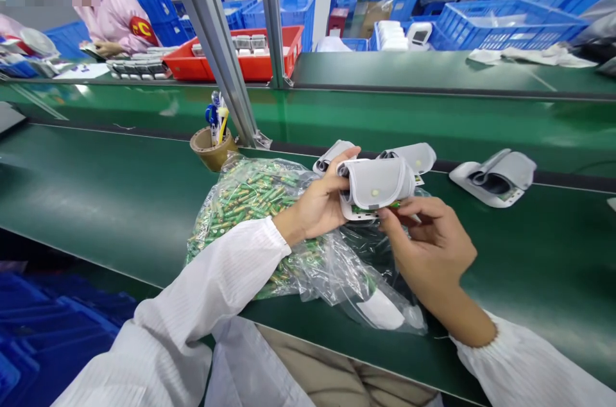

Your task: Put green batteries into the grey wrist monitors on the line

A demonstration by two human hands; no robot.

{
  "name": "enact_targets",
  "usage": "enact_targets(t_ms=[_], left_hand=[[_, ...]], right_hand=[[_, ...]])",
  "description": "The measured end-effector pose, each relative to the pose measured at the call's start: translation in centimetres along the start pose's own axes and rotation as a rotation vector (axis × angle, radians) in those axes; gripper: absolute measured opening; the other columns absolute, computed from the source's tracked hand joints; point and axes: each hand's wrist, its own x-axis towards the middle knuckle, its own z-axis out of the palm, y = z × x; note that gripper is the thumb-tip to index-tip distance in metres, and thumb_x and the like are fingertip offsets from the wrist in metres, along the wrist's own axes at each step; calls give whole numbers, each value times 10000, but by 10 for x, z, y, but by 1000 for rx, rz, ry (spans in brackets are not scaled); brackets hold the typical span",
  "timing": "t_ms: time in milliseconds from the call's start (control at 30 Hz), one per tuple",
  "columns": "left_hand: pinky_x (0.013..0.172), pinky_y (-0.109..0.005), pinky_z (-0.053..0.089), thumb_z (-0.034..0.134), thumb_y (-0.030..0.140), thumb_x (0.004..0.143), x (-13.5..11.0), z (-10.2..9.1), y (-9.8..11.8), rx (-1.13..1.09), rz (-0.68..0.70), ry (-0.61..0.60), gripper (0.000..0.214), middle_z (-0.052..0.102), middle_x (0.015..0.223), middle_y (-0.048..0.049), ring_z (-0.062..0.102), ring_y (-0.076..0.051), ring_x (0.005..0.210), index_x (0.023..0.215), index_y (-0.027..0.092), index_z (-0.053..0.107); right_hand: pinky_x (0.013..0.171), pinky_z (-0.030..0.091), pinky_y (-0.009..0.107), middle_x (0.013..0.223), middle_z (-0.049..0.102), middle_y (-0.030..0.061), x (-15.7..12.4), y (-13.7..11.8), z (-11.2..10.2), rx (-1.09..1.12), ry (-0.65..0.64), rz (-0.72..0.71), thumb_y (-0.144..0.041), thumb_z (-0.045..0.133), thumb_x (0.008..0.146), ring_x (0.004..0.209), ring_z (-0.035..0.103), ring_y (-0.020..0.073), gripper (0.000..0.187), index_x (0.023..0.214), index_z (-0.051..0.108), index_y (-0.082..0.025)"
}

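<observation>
Workbench of smooth dark green [96, 176] spans the frame from left edge to right. At its centre lies a large, clear plastic bag [337, 266], packed on its left side with green-and-gold cylindrical batteries [250, 198] and slack towards its lower right. White-sleeved arms reach over it, 1 from the lower left and 1 from the lower right.

The bare left hand [317, 205], at the centre, holds up a white plastic unit with a folded pale-grey fabric cuff [382, 179] just right of centre, above the bag. Its fingers are clamped around the cuff's left side, partly hidden by it. The bare right hand [436, 246], right of centre, has thumb and forefinger pinched together at the unit's lower right edge; its other fingers curl inward. Beyond them, 3 similar cuffed units [498, 179] rest along the bench's far side, 2 partly hidden behind the hands and 1 farther right. A brown cylindrical cup [212, 156] of pens stands left of centre.

Smallest is a green sliver [396, 204] at the right fingertips, probably the end of a battery. The step in hand looks like working that battery into the unit's base; how far it is seated cannot be told. The next move calls for a steady left grip and careful thumb pressure inward, with the cuff flap kept clear.
</observation>
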Motion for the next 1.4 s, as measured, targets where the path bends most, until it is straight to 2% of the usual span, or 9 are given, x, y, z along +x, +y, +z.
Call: enact_targets(t_ms=[100, 200, 300, 433, 567, 800, 933, 1133, 1400], left_hand=[[776, -315, 527, 724, 102, 711, 1, 1, -4, -36, 13, 13, 675, 670, 950, 6, 624, -157, 744, 1347, 289, 599], [789, -325, 527, 718, 87, 716, 2, 1, -6, -71, 31, 15, 653, 670, 957, -2, 643, -175, 787, 1328, 278, 594], [804, -323, 524, 706, 70, 710, -1, 5, -7, -85, 50, 28, 632, 663, 966, -4, 654, -187, 834, 1298, 267, 583], [719, -266, 500, 725, 58, 669, -9, 13, -8, -35, 68, 67, 642, 647, 1010, 17, 625, -152, 790, 1243, 285, 546], [671, -227, 491, 741, 52, 658, -11, 17, -8, -20, 142, 93, 632, 644, 1043, 25, 626, -138, 797, 1190, 294, 500], [671, -197, 516, 783, 76, 711, -14, 22, -12, 26, 169, 88, 629, 645, 1075, 29, 633, -118, 805, 1190, 314, 453], [674, -188, 530, 810, 106, 740, -18, 21, -15, 114, 200, 80, 640, 640, 1092, 41, 627, -109, 804, 1213, 342, 450], [783, -216, 571, 851, 170, 774, -21, 15, -15, 204, 226, 70, 673, 634, 1240, 26, 656, -131, 938, 1263, 390, 445], [861, -261, 582, 869, 271, 789, -26, 12, -12, 304, 174, 54, 689, 639, 1352, 9, 680, -209, 1123, 1324, 434, 468]], right_hand=[[505, 567, 296, 878, 694, 5, -1, 0, 4, 89, 46, 215, -309, 844, 848, 609, 674, 162, 227, 984, 675, -243], [560, 600, 301, 876, 727, 9, -1, -1, 4, 76, 60, 221, -288, 844, 849, 627, 692, 161, 209, 1000, 707, -239], [705, 641, 351, 917, 759, 29, 2, -3, 1, -27, 65, 16, -182, 825, 854, 788, 742, 196, 208, 1029, 733, -244], [685, 632, 347, 927, 776, 28, 11, -10, -3, -167, -13, -419, -44, 798, 826, 799, 753, 199, 317, 1041, 734, -268], [707, 628, 374, 949, 771, 54, 17, -13, -2, -176, -60, -495, -48, 803, 827, 832, 751, 215, 324, 1069, 727, -249], [728, 580, 395, 914, 762, 29, 14, -16, 7, -88, -52, -355, -62, 767, 865, 834, 716, 214, 233, 961, 727, -270], [769, 553, 374, 897, 702, 20, 9, -19, 11, -73, -39, -132, -95, 748, 838, 861, 669, 207, 182, 875, 663, -251], [820, 582, 330, 1118, 636, 43, 6, -16, 16, 227, -90, 347, -172, 733, 717, 958, 680, 197, 523, 1184, 517, -261], [863, 624, 343, 1207, 666, 57, 18, -18, 14, 532, -166, 544, -194, 802, 703, 1030, 691, 217, 606, 1259, 574, -275]])
